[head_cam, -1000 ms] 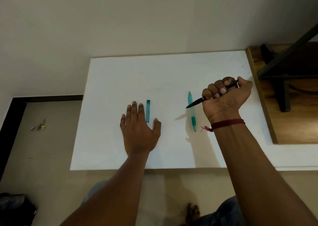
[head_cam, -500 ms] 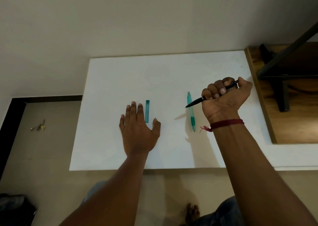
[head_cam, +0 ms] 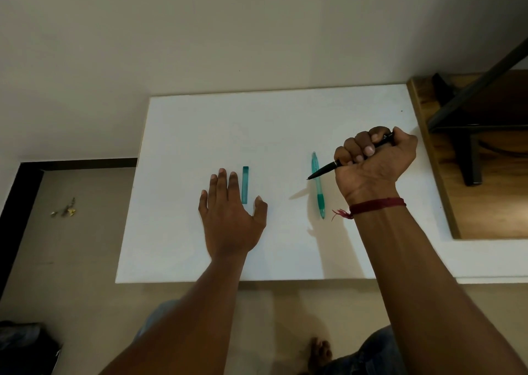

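My right hand (head_cam: 374, 160) grips a black pen (head_cam: 325, 170) in a fist above the white board (head_cam: 257, 123), tip pointing left and down. A teal pen (head_cam: 317, 186) lies lengthwise on the board just left of that hand, partly crossed by the black pen's tip. A teal pen cap (head_cam: 245, 184) lies on the board further left. My left hand (head_cam: 231, 211) rests flat on the board, fingers straight, with the cap between its index finger and thumb.
A wooden shelf unit with a dark metal frame (head_cam: 474, 146) adjoins the board's right edge. Small bits of debris (head_cam: 64, 209) lie on the beige floor at left. A dark bag (head_cam: 25, 346) sits at bottom left. My foot (head_cam: 320, 353) shows below the board.
Nothing has visibly changed apart from a slight shift of the camera; both hands hold their places.
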